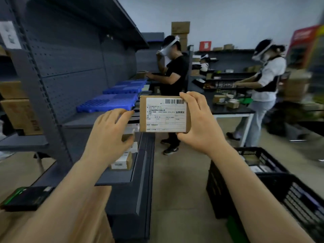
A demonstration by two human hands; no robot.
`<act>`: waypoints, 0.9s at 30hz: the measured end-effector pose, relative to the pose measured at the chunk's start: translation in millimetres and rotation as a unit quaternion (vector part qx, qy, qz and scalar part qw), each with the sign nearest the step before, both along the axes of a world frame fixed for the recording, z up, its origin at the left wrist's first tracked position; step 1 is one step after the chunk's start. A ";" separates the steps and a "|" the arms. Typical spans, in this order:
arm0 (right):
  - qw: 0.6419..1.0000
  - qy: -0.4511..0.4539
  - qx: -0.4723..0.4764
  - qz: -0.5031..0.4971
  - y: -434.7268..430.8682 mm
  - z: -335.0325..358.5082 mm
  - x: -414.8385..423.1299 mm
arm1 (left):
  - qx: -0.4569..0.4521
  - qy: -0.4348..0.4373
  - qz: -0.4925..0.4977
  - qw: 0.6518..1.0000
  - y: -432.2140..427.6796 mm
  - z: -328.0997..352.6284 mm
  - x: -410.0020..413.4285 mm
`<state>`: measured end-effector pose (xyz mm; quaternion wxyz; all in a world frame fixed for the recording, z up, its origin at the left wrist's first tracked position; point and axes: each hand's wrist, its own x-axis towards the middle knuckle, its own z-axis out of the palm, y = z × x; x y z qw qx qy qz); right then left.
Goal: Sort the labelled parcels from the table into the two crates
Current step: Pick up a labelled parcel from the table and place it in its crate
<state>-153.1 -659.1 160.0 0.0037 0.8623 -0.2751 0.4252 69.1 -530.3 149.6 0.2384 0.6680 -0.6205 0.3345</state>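
Right hand [201, 127] grasps a small parcel [164, 114] by its right edge, fingertips over the top corner and thumb under the bottom corner. The parcel is up in mid-air, centre of view, clear of table and crates. Its labelled face is turned square to the camera, likely so the label can be read before picking a crate. Left hand [108, 134] holds nothing, fingers loosely extended, tips just beside the parcel's left edge; cannot tell if they touch. It is probably there to steady or turn the parcel. The parcel is a flat brown cardboard rectangle. A white shipping label [166, 118] covers most of the face, with a barcode top right and printed rows below, mostly too small to read. It looks rigid and light, judging by the one-handed edge pinch. Beyond and below the left hand, more labelled parcels [122, 162] lie on the dark grey table [143, 172], still to sort. At lower right, two black slatted crates stand on the floor. The far crate [249, 151] has some white-labelled items inside; the near crate [289, 193] has unclear contents. Blue trays [108, 104] sit on the shelf behind. Two people work in the background. A black device [26, 199] with a green edge lies on a cardboard box at lower left.
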 end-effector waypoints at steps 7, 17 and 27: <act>0.995 -0.006 -0.004 -0.103 -15.1 -1.8 -162.6 | 0.002 0.025 -0.112 0.993 -63.2 -0.1 -134.4; 0.970 -0.010 0.007 -0.242 -9.8 -18.8 -385.2 | 0.019 0.032 -0.241 0.970 -129.5 -20.4 -350.6; 0.908 -0.024 0.025 -0.417 31.3 -40.0 -577.4 | 0.058 0.017 -0.423 0.904 -182.0 -33.7 -554.9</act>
